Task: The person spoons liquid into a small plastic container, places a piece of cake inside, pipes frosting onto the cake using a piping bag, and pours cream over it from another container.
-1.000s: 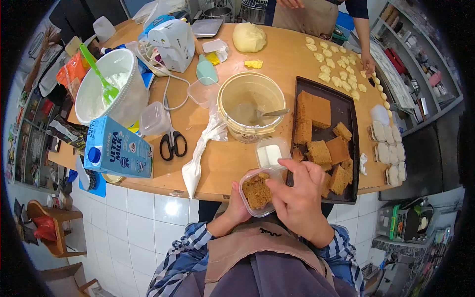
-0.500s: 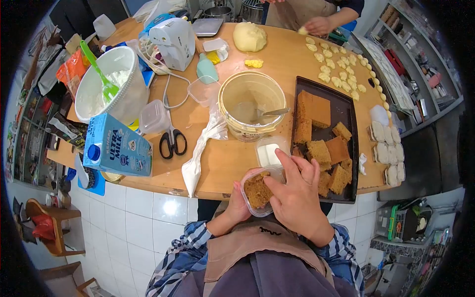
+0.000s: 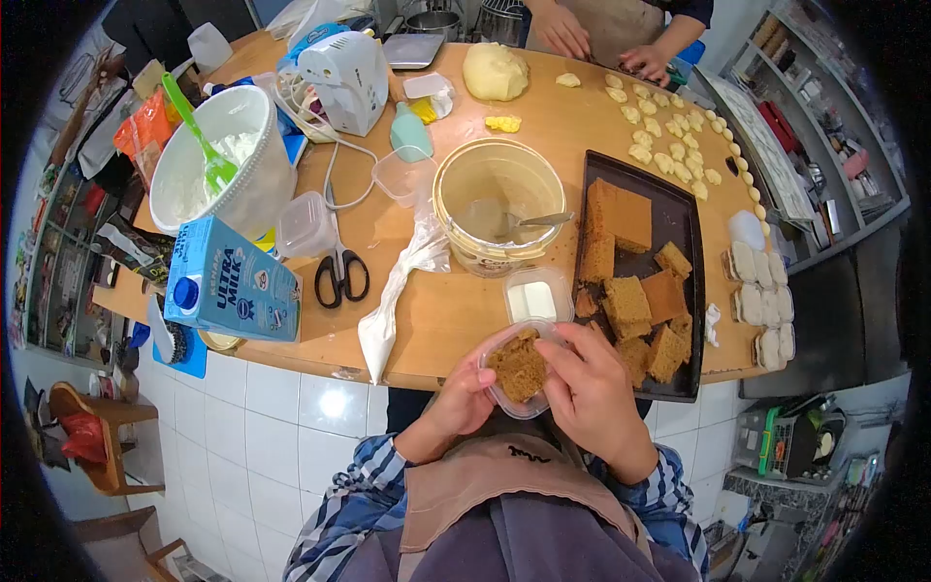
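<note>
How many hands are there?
4. The left hand holds a tub, the right hand is at its right side, and two co-worker's hands are by the table's far edge.

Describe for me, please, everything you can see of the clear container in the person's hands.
The clear container looks like thin plastic: a small open tub with rounded corners and a rim. Brown, crumbly cake sits inside. Its opening faces up toward the camera, near the table's edge. The left hand holds its left side; the right hand has fingers at its right.
</note>
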Available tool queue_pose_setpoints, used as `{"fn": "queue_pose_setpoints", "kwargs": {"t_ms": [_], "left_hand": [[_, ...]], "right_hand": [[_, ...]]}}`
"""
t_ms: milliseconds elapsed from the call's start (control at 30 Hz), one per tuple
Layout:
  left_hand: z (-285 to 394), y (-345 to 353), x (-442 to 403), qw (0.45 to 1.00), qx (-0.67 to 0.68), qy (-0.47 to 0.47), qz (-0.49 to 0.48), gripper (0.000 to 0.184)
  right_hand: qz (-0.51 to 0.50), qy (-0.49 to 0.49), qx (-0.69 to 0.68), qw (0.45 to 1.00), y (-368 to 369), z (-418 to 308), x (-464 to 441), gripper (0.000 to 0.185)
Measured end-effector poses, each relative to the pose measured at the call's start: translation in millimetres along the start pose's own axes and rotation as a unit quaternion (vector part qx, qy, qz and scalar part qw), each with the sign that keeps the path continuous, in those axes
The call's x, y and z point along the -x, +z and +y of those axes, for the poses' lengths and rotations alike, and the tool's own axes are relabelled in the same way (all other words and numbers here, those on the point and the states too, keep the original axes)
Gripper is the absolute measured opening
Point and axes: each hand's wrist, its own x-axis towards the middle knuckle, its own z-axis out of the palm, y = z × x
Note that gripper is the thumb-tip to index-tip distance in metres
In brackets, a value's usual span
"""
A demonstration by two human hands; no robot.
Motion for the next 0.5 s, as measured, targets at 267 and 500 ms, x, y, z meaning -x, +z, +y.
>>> {"fn": "queue_pose_setpoints", "kwargs": {"t_ms": [267,500], "left_hand": [[2.8,4.1,2.6,0.992,-0.113,0.028,0.038,0.055],[3.5,7.4,5.9,0.988,-0.153,0.014,0.028,0.05]], "right_hand": [[-0.015,0.012,0.032,0.999,2.7,-3.1,0.5,0.031],[-0.018,0.005,0.052,0.998,2.3,-0.2,1.7,0.031]]}}
